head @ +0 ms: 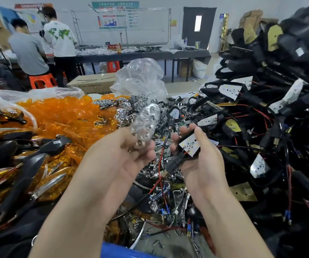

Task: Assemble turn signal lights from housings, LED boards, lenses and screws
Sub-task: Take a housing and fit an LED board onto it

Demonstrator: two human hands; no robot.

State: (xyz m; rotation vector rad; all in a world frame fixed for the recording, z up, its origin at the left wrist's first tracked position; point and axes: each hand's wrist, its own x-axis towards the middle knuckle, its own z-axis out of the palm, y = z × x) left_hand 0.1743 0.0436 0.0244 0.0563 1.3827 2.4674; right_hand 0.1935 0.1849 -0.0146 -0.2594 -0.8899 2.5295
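Here, L hand (124,157) round chrome reflector (146,123), R hand (204,164) round LED housing (189,145), orange lenses (60,116) alongside.

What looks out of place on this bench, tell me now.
Nothing looks broken. Loose screws lie scattered on the bare bench near the bottom edge, among tangled wires, not in any container. Black housings at right are heaped high. The silver reflector in the left hand is too blurred to judge.
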